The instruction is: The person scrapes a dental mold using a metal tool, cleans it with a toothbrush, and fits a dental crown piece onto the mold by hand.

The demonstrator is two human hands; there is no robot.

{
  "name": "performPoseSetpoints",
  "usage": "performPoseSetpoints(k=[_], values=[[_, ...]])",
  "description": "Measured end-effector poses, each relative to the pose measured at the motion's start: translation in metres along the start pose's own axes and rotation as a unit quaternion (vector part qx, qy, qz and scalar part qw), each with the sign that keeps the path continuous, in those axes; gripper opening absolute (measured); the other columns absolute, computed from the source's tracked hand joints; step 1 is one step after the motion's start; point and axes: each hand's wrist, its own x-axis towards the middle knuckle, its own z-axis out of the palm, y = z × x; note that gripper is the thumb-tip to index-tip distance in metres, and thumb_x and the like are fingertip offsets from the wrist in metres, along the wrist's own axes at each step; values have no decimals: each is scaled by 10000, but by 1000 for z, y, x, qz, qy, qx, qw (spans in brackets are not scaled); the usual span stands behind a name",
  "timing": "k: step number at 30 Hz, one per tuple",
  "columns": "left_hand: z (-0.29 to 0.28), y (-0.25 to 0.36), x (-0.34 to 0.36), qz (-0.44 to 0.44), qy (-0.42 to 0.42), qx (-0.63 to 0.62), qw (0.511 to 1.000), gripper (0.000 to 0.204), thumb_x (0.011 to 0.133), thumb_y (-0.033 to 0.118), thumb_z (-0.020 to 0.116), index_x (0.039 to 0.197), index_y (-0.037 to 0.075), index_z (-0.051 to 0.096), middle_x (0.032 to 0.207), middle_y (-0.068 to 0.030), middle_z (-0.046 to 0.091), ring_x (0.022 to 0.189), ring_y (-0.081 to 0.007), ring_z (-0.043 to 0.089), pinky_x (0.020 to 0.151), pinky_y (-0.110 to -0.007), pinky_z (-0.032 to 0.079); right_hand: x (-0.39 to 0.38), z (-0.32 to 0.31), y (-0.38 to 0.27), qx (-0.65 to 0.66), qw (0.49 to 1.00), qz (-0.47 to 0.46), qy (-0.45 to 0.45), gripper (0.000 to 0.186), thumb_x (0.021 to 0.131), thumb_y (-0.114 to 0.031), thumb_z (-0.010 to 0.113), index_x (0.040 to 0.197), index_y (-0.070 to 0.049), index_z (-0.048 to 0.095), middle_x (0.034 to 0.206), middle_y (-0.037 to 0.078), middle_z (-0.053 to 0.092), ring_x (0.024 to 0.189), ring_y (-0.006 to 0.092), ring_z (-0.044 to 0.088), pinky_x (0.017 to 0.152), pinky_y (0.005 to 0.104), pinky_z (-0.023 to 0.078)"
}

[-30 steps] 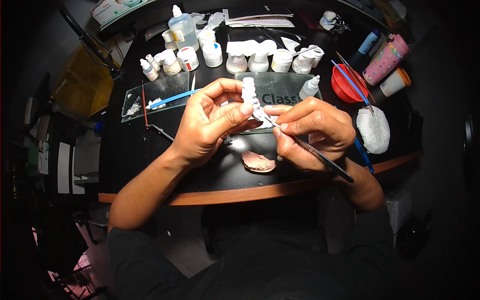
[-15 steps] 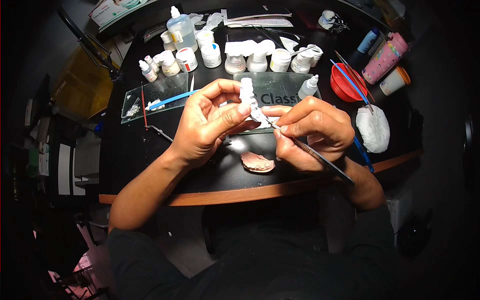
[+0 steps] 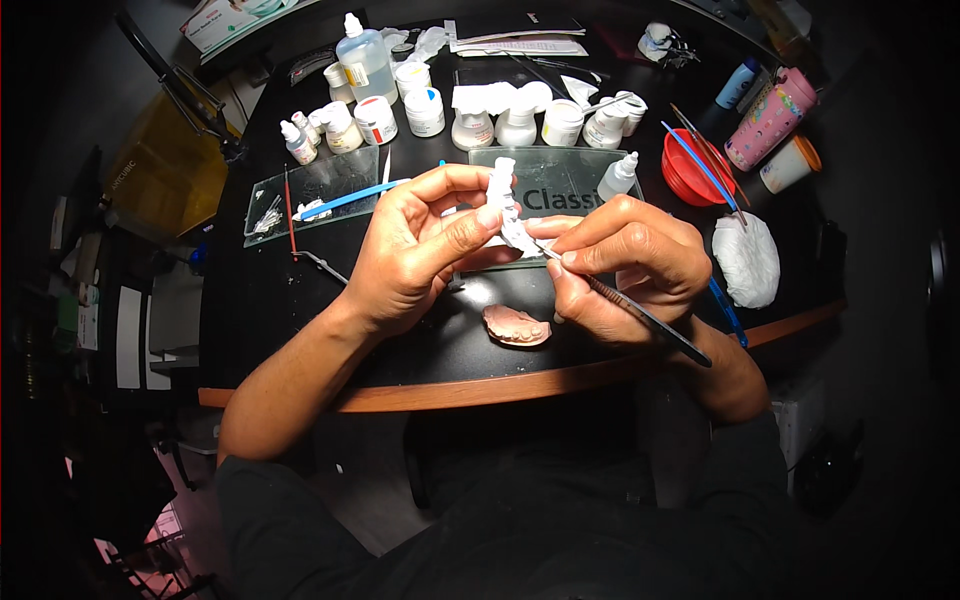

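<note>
My left hand pinches a narrow white dental model between thumb and fingers and holds it upright above the table. Tooth-like bumps run along its side. My right hand grips a slim metal hand tool with a ridged, flattened handle, like a pen. The tool's tip meets or nearly meets the lower end of the white model; contact is too small to make out. Below the hands a pinkish dental cast with a row of teeth lies on the black table.
A dark glass slab with a small dropper bottle sits behind my hands. To the left are another glass slab and a blue-handled brush. Several white jars line the back. Rightward stand a red bowl and white pad.
The white model has shifted slightly to the right and turned a little in my left hand. My right hand and the metal tool have barely moved.
</note>
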Motion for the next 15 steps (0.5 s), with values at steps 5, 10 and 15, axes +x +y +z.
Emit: performPoseSetpoints(k=[5, 10, 15], values=[[-4, -3, 1, -14, -13, -1, 1000, 343, 1052, 118, 702, 1350, -41, 645, 1202, -124, 728, 1076, -177, 737, 891, -335, 670, 0, -3, 0, -5, 1000, -5, -4, 150, 763, 106, 809, 852, 43, 706, 873, 169, 743, 872, 251, 809, 762, 326, 667], [-3, -3, 0, -20, 5, 46, 999, 412, 1038, 214, 733, 1381, 2, 648, 1207, -127, 738, 1056, -174, 745, 822, -295, 669, 0, -2, 1, -17, 1000, -8, -12, 155, 767, 105, 816, 868, 41, 717, 910, 174, 751, 886, 250, 810, 740, 304, 658], [-3, -4, 1, -21, 4, 51, 998, 403, 1042, 210, 728, 1377, 0, 652, 1204, -120, 739, 1043, -166, 743, 813, -291, 666, -1, -2, 1, -27, 999, -12, -21, 176, 768, 105, 832, 906, 40, 744, 923, 169, 759, 899, 242, 809, 748, 296, 654]])
